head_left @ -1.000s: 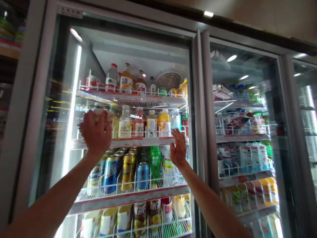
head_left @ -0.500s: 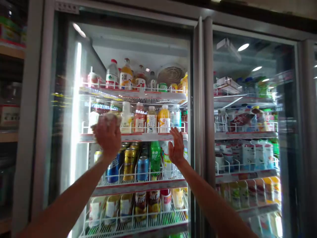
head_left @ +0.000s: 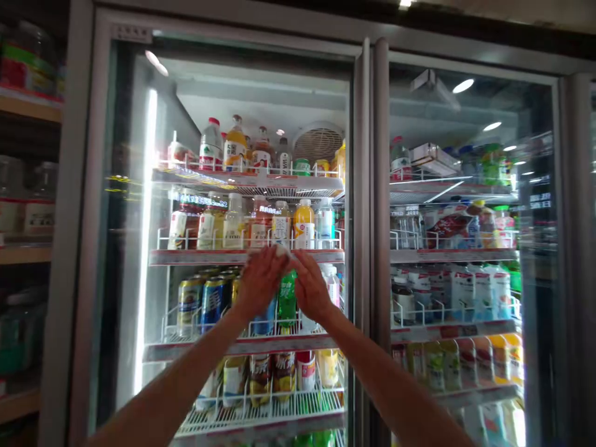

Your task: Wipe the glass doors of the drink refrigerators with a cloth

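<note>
My left hand point(head_left: 261, 282) is closed on a pale, crumpled cloth point(head_left: 282, 250), most of which is hidden by the fingers. My right hand point(head_left: 313, 288) meets it from the other side, its bent fingers gripping the cloth's right side; both hands are slightly blurred. They are together in front of the glass door point(head_left: 261, 56) of a drinks fridge, at the level of the second shelf's edge point(head_left: 200, 256). Whether the cloth touches the glass I cannot tell. A green bottle point(head_left: 286, 298) shows behind the hands.
Lit shelves behind the glass hold bottles and cans point(head_left: 189, 304). Upright metal frames point(head_left: 375, 186) divide this door from a second glass door point(head_left: 447, 81) on the right. At the far left, an open shelf point(head_left: 28, 254) holds jars.
My left hand has swept right with the cloth, from the door's left part to its middle. My right hand has shifted left and come against it. The view has shifted slightly.
</note>
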`<move>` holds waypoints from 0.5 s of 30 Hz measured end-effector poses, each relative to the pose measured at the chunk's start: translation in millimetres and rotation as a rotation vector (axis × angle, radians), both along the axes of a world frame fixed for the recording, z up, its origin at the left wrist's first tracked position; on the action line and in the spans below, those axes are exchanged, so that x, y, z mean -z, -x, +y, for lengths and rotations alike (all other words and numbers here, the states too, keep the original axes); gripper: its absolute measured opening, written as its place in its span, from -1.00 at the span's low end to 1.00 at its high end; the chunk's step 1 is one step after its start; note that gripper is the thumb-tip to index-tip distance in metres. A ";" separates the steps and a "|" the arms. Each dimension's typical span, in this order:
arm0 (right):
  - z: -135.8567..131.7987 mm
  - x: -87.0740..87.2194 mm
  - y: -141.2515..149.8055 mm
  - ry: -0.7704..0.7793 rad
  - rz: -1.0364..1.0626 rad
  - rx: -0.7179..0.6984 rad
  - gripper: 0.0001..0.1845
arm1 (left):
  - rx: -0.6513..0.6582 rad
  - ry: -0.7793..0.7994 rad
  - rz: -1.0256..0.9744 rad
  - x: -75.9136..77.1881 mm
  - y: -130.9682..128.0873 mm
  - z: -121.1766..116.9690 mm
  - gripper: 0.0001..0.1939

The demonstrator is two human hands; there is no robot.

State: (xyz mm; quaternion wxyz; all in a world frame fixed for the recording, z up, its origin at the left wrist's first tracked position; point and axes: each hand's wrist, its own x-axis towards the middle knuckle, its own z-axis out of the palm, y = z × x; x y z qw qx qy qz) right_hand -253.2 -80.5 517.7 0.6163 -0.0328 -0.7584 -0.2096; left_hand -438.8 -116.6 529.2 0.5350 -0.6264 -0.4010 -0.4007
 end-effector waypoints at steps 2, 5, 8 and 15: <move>-5.5 -3.1 15.2 0.020 -0.041 -0.071 -0.51 | 0.081 0.047 0.073 11.7 -26.2 10.2 -0.51; -7.2 0.9 37.6 0.027 -0.055 0.016 -0.55 | 0.131 0.034 0.068 20.5 -14.5 8.9 -0.41; -2.7 10.1 47.1 -0.028 -0.116 0.228 -0.55 | -0.008 -0.001 -0.040 22.7 36.8 -5.2 -0.27; 42.2 -45.4 -16.2 -0.025 0.125 0.528 -0.57 | -0.153 0.008 -0.053 25.0 83.9 -15.9 -0.24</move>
